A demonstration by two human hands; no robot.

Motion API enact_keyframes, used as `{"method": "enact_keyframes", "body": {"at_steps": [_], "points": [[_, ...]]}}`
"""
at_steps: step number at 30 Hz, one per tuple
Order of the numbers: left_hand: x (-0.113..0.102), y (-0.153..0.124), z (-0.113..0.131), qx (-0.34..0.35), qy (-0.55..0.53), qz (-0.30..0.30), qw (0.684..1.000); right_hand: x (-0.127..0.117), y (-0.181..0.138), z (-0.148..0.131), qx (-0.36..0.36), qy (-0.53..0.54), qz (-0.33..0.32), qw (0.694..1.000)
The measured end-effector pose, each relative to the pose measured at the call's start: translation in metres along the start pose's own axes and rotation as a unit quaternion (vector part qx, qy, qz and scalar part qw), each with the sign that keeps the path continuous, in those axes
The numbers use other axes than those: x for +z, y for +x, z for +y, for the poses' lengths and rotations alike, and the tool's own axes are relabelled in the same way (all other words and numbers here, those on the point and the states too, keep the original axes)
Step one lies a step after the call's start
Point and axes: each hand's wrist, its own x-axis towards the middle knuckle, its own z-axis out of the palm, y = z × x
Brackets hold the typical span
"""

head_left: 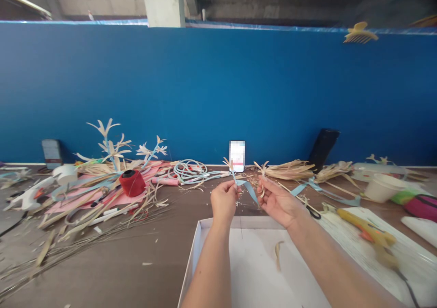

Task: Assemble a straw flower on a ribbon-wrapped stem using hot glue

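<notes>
Left hand is pinching a probably light, fragile flower by its stem, right hand pinching ribbon, near the box's far edge.

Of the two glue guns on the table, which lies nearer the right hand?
The yellow glue gun, to the right of the right hand; the other, a white glue gun, lies far off to the left.

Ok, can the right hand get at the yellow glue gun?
Probably yes: the yellow glue gun lies uncovered near the right hand, whose fingers may first need to release the pale flower.
</notes>
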Motion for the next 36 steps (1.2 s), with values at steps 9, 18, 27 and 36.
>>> {"method": "enact_keyframes", "body": {"at_steps": [9,18,27,36], "points": [[0.001,-0.002,0.002,-0.002,0.000,0.001,1.000,0.008,-0.004,0.000,-0.052,-0.034,-0.011,0.998],[0.001,-0.001,0.001,0.004,0.015,-0.003,1.000,0.012,-0.003,-0.002,-0.067,-0.034,0.014,0.997],[0.000,-0.002,0.003,0.011,0.028,-0.004,1.000,0.006,0.001,-0.004,-0.078,-0.065,0.012,0.995],[0.001,-0.003,0.004,0.001,0.024,-0.004,1.000,0.003,0.001,-0.007,-0.076,-0.112,0.012,0.991]]}}
